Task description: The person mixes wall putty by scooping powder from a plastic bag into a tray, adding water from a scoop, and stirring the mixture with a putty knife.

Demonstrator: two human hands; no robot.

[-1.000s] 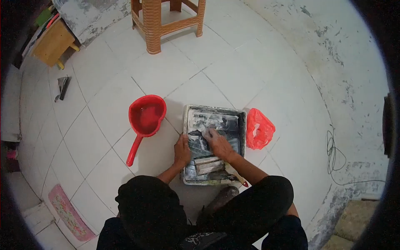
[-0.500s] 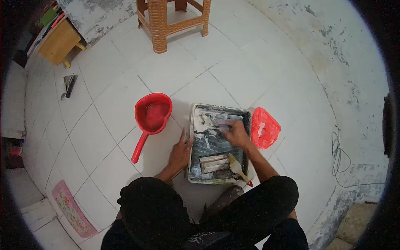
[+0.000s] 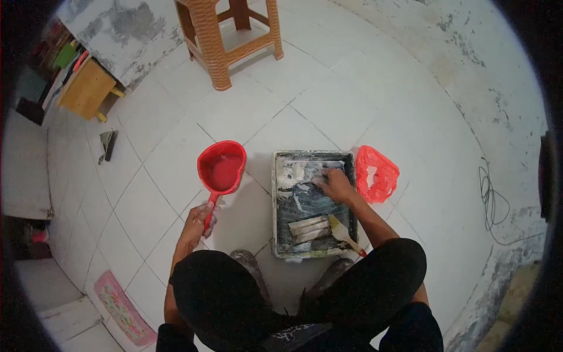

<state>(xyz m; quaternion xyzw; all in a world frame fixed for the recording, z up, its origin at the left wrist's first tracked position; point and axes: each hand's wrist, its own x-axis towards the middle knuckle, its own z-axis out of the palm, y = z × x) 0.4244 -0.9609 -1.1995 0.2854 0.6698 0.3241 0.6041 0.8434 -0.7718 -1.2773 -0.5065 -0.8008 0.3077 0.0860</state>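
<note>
A red water dipper (image 3: 203,170) with liquid in its bowl is on my left, and my left hand (image 3: 196,224) is closed around its handle. Whether the dipper is off the floor I cannot tell. On the floor in front of me lies a dark paint tray (image 3: 314,202) with a pale, smeared rim. White paste (image 3: 293,170) is spread at its far end. My right hand (image 3: 337,185) reaches in there, fingers curled down against the paste; their tips are partly hidden. A grey-white ridged block (image 3: 309,229) and a paintbrush (image 3: 346,234) rest at the tray's near end.
A crumpled red plastic bag (image 3: 381,176) lies right of the tray. Beyond stands a brown plastic stool (image 3: 217,56). A small wooden table (image 3: 88,88), a dark scraper-like tool (image 3: 108,145) and a pink mat (image 3: 123,308) are leftward. A thin cable (image 3: 492,205) runs by the right wall.
My left hand has left the tray's side and taken hold of the dipper's handle. My right hand stays in the tray, its fingers now more curled. The view has shifted slightly.
</note>
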